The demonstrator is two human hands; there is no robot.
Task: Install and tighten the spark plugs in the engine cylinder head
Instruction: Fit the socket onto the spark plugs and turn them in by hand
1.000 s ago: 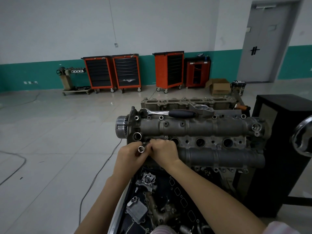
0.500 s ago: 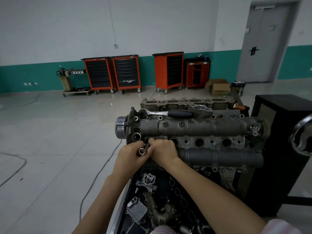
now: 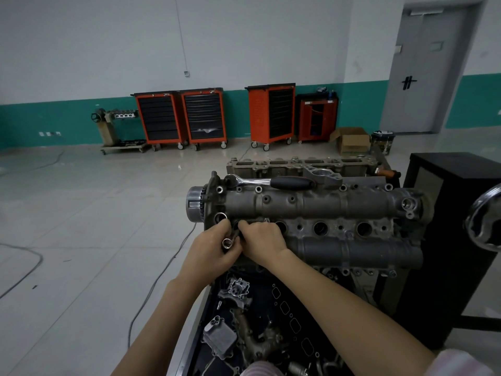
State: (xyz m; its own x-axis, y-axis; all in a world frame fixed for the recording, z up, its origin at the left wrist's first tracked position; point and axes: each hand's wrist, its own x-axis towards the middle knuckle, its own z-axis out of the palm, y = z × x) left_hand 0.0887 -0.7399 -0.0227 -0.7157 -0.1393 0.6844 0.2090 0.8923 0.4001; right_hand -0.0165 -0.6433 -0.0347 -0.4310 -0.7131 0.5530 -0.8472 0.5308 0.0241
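Both hands meet at the leftmost spark plug well of the cylinder head (image 3: 320,210): the left hand (image 3: 214,253) grips a socket (image 3: 226,242), its open end up, while the right hand (image 3: 264,241) curls round its lower end at the hole; no plug is visible. Entered at a tilt, a plug could cross-thread. A ratchet (image 3: 271,182) lies on the head. Behind, a glossy tiled floor (image 3: 95,226), orange tool carts (image 3: 181,118) and a grey door (image 3: 431,66).

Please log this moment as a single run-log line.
left hand: grips socket | right hand: at leftmost plug well, fingers curled | ratchet: resting on cylinder head
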